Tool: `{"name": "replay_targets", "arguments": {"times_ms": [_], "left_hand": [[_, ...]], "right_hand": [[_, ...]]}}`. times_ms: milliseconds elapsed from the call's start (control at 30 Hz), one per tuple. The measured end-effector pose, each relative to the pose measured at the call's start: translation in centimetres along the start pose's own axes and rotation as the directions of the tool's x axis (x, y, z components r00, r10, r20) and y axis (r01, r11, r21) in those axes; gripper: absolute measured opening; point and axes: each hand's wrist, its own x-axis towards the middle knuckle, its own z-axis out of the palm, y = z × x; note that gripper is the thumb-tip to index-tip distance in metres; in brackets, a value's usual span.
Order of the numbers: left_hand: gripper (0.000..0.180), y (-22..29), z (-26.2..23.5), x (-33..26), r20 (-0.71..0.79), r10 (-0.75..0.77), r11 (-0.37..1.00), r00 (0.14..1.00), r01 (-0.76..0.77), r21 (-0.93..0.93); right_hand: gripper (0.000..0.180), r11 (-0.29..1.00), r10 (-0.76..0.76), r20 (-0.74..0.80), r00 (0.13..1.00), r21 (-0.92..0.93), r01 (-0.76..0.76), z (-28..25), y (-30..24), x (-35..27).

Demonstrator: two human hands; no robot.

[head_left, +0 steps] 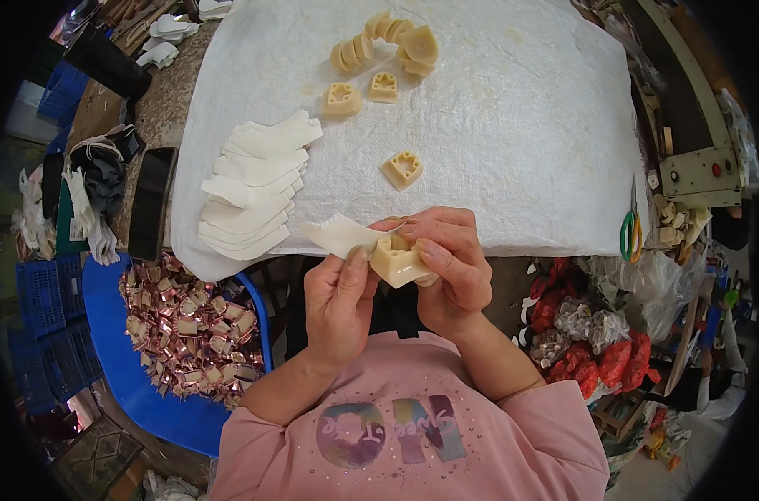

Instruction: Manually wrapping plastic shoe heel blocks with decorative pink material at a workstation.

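Note:
Just in front of my body, both hands grip a beige plastic shoe heel (398, 263) with its hollow side up. The thumb of my left hand (342, 292) presses against its left side, by a white cut sheet piece (342, 235) that reaches from the heel out to the left. My right hand (453, 265) is closed around the heel's right side, thumb on the rim. How far the sheet wraps behind the heel is hidden by my fingers. Beyond my hands lies a single loose heel (403, 169). Overlapping white pieces (254, 188) are fanned out at the left.
More beige heels (383, 50) lie far back on the white woven cloth (513, 142). A phone (152, 203) rests at the left edge, scissors (630, 235) at the right. Below left, a blue basin (121, 367) holds shiny pinkish pieces. Red bags (600, 359) are heaped below right.

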Motion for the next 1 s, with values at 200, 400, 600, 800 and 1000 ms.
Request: {"name": "replay_targets", "arguments": {"times_ms": [200, 400, 600, 800, 1000], "left_hand": [[0.042, -0.1, 0.5, -0.4, -0.051, 0.051, 0.989, 0.997, -0.043, 0.139], [0.041, 0.6, -1.5, 0.5, 0.11, 0.094, 0.804, 0.989, -0.141, 0.577], [0.023, 1.9, -1.4, 1.3, 0.055, 0.399, 0.621, 0.915, -0.314, 0.718], [0.023, 1.8, -1.2, 0.8, 0.012, 0.25, 0.642, 0.968, -0.175, 0.746], [0.025, 1.4, -1.3, 0.7, 0.034, 0.202, 0.497, 0.979, -0.132, 0.857]], "right_hand": [[0.047, 0.99, -0.055, 0.02, 0.998, -0.132, 0.058, -0.2, 0.5, 0.3], [0.046, 0.952, -0.077, 0.046, 0.996, -0.292, 0.088, -0.3, 1.1, 0.3], [0.029, 0.886, -0.017, 0.217, 0.976, -0.449, 0.115, -1.2, -0.9, 2.0], [0.022, 0.828, 0.232, 0.407, 0.884, -0.56, 0.04, -1.4, -1.6, 2.7], [0.023, 0.839, 0.209, 0.45, 0.868, -0.539, 0.077, -0.9, -1.0, 1.8]]}}
